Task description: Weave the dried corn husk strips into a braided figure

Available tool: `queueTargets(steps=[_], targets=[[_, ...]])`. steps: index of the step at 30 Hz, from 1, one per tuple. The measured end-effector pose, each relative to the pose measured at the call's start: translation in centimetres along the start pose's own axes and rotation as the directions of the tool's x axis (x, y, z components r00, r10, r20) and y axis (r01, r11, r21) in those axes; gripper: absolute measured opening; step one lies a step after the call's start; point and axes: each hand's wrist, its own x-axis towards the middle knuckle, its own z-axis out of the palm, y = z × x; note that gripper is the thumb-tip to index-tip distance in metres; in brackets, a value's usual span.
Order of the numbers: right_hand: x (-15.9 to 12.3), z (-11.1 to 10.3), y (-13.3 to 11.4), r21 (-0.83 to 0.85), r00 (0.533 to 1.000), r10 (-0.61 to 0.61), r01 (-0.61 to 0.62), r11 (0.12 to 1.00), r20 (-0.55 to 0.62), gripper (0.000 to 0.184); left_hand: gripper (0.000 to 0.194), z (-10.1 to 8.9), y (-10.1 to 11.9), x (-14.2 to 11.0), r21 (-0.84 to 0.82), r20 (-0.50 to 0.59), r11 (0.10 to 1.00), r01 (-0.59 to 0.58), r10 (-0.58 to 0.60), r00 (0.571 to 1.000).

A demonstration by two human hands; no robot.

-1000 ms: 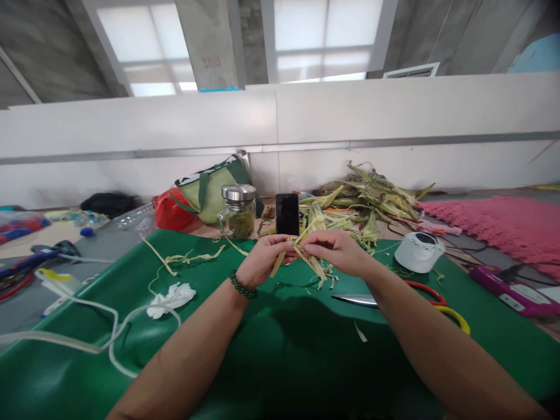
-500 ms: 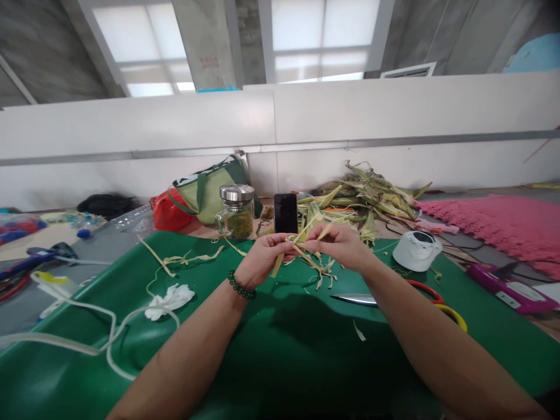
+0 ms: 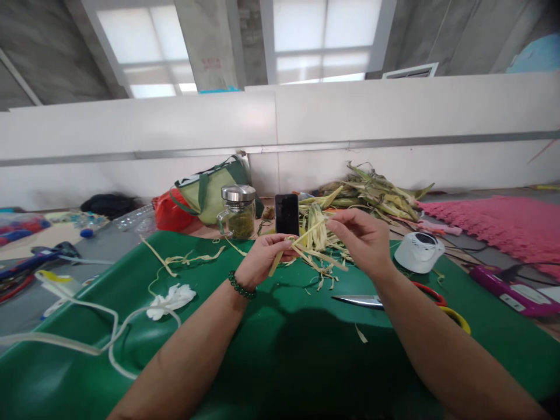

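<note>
My left hand (image 3: 261, 260), with a dark green bead bracelet (image 3: 240, 286) at the wrist, is closed in a pinch on folded corn husk strips (image 3: 322, 255). Loose ends stick out of it below and to the right. To its right, the fingertips of my right hand (image 3: 364, 240) pinch the upper end of one pale strip, which runs taut back to the left hand. Below the right forearm lie scissors (image 3: 356, 301) with red and yellow handles, partly hidden by the arm. Husk scraps (image 3: 324, 275) lie under the hands on the green mat (image 3: 280, 361).
Behind the hands stand a phone (image 3: 286, 214), a lidded glass mug (image 3: 240, 216) and a heap of corn husks (image 3: 371, 189). A white object (image 3: 419, 254) and a purple tool (image 3: 511, 291) lie right; crumpled tissue (image 3: 171, 301) and a white cable (image 3: 109, 344) lie left.
My right hand has moved right and slightly up, away from the left hand, drawing the strip out between them. The left hand stays nearly where it was.
</note>
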Motion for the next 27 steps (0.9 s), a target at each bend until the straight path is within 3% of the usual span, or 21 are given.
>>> queueTargets(steps=[4, 7, 10, 14, 17, 22, 24, 27], targets=[[-0.4, 0.4, -0.2, -0.185, 0.935, -0.135, 0.203, 0.961, 0.327, 0.017, 0.023, 0.0, -0.1, -0.1, 0.087, -0.012, 0.993, -0.076, 0.077, 0.997], [-0.5, 1.0, 0.5, -0.401, 0.946, -0.138, 0.254, 0.88, 0.295, 0.024, 0.025, 0.1, 0.0, -0.3, 0.191, 0.005, 0.974, -0.124, 0.126, 0.992], [-0.3, 1.0, 1.0, -0.479, 0.96, 0.011, 0.13, 0.868, 0.28, 0.034, 0.026, 0.2, 0.1, -0.5, 0.266, 0.025, 0.951, -0.158, 0.156, 0.987], [0.0, 0.7, 1.0, -0.36, 0.877, 0.27, -0.121, 0.925, 0.398, 0.02, 0.027, 0.2, 0.1, -0.7, 0.292, 0.062, 0.942, -0.167, 0.155, 0.986], [-0.1, 1.0, 1.0, -0.295, 0.893, 0.278, -0.176, 0.939, 0.353, 0.018, 0.029, 0.3, 0.1, -0.8, 0.31, 0.115, 0.932, -0.19, 0.161, 0.98], [-0.4, 1.6, 1.6, -0.215, 0.909, 0.225, -0.155, 0.964, 0.35, 0.019, 0.027, 0.3, 0.0, -0.8, 0.334, 0.139, 0.918, -0.213, 0.176, 0.975], [-0.3, 1.5, 1.7, -0.194, 0.948, 0.179, -0.129, 0.973, 0.265, 0.016, 0.026, 0.2, 0.0, -0.7, 0.313, 0.099, 0.929, -0.199, 0.176, 0.979], [-0.1, 1.0, 1.6, -0.255, 0.999, 0.021, -0.012, 0.967, 0.034, 0.017, 0.026, 0.0, 0.0, -0.4, 0.244, 0.002, 0.952, -0.186, 0.191, 0.982]])
